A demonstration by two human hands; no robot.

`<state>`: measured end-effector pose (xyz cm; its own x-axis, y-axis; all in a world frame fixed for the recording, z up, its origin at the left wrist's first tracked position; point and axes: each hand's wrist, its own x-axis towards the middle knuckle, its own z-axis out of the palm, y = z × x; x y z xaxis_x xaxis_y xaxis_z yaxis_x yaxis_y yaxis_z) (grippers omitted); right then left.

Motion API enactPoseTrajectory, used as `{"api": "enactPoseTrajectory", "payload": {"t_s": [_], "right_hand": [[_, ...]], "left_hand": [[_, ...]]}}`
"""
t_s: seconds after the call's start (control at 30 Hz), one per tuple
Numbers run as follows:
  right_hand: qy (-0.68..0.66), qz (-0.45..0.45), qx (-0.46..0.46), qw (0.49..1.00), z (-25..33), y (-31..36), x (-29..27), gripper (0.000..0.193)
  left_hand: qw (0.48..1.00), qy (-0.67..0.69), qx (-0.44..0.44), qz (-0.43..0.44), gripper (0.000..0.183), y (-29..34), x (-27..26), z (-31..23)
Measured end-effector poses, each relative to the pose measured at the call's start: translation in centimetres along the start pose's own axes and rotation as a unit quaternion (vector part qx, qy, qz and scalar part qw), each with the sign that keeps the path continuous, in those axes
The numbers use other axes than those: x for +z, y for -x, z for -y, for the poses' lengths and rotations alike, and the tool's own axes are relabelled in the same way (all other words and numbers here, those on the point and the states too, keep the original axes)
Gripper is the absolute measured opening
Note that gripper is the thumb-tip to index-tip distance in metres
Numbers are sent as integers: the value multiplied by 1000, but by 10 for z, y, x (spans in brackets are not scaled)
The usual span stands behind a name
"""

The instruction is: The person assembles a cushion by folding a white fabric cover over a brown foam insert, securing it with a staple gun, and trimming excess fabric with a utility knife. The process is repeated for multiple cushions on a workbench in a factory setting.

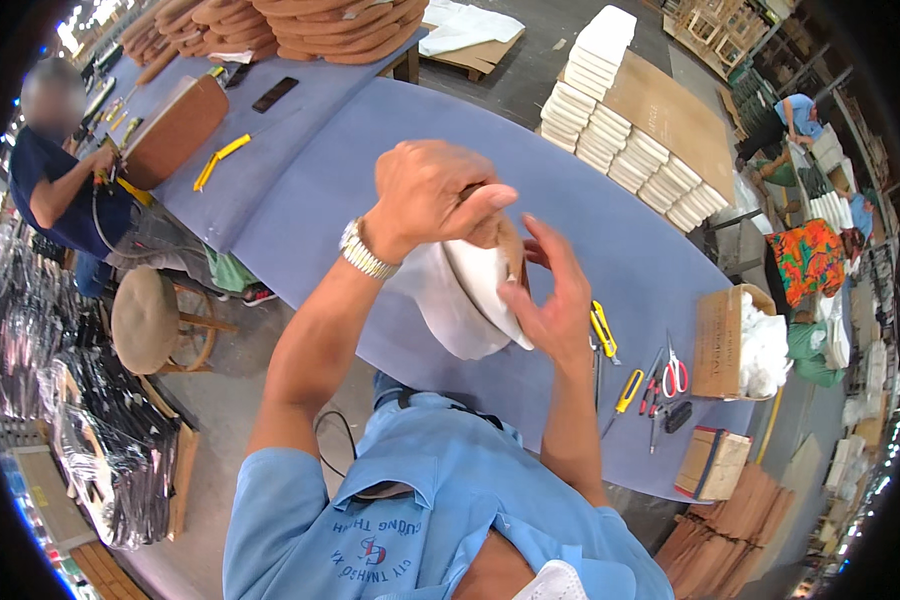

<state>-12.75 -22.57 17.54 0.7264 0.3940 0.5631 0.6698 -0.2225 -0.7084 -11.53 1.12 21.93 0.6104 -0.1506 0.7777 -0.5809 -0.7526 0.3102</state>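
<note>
Fingers [549, 242] of our right hand [558, 300] spread apart beside the white-and-brown piece [482, 285]; our left hand [435, 195] curls at its top, hold unclear. We have it by the near edge of the tabletop [470, 130], left of a yellow cutter [601, 325].

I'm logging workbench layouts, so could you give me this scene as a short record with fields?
Left hand: curled at the upper end of a white-and-brown piece; grip unclear
Right hand: at the piece's right edge; grip unclear
Surface: blue-covered table
Tools, right: yellow knife, red-handled scissors
Container: open carton, white material inside
Far side: stacked white pads
Co-worker: left, beside a brown panel
</note>
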Motion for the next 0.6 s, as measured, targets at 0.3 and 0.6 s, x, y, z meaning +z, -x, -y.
{"api": "enactPoseTrajectory", "payload": {"t_s": [0.3,0.6], "right_hand": [[83,-82,39,992,-24,-16,-8,19],[-32,-25,34,999,10,-15,13,22]], "left_hand": [[970,139,-179,-91,89,92,84,-51],[949,76,-305,-36,104,128,61,-82]]}}
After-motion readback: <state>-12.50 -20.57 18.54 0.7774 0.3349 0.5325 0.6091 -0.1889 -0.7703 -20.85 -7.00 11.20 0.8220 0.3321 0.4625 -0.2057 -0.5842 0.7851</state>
